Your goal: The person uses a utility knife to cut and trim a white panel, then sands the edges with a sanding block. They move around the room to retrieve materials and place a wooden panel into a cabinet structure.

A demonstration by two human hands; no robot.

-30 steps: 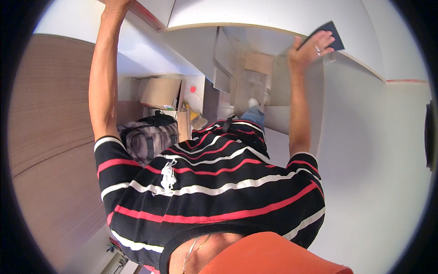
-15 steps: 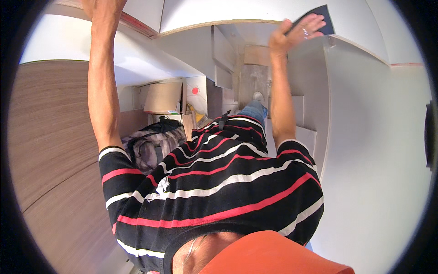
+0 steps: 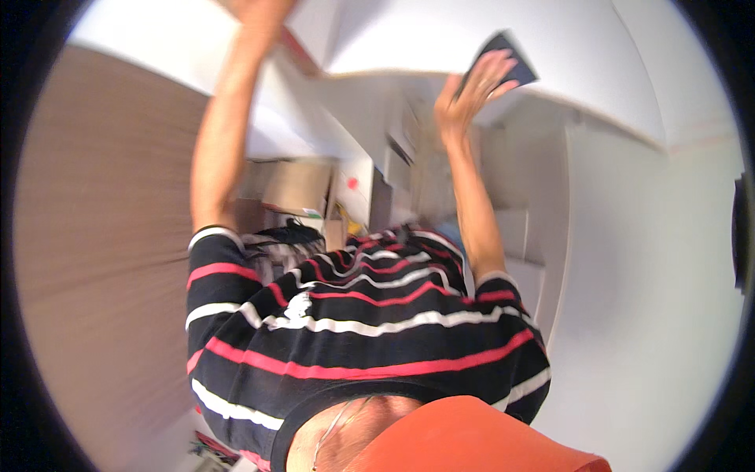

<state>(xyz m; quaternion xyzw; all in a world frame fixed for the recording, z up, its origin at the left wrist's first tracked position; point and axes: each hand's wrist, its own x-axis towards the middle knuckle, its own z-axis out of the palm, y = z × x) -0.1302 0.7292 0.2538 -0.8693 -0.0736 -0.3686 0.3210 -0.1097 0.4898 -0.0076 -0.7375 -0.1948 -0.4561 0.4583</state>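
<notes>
In my right hand (image 3: 469, 96) is a dark, thin square sheet (image 3: 523, 71) that looks like sandpaper. The fingers lie stretched over it, pressing it flat to the white panel (image 3: 586, 59) at the top, near that panel's lower edge. My left arm reaches up to the top left. My left hand (image 3: 263, 11) is blurred and cut off by the frame's upper edge, close to a white surface there; its fingers do not show.
Wood-grain panelling (image 3: 110, 236) fills the left side. Below the white panels sit a cardboard box (image 3: 295, 187) and a patterned bag (image 3: 275, 256). A pale wall or panel (image 3: 645, 275) stands on the right. An orange visor (image 3: 472, 440) covers the lower middle.
In the picture, my right hand and the dark sheet have shifted left and slightly down. My left arm appears further right. The whole view has swung and is blurred.
</notes>
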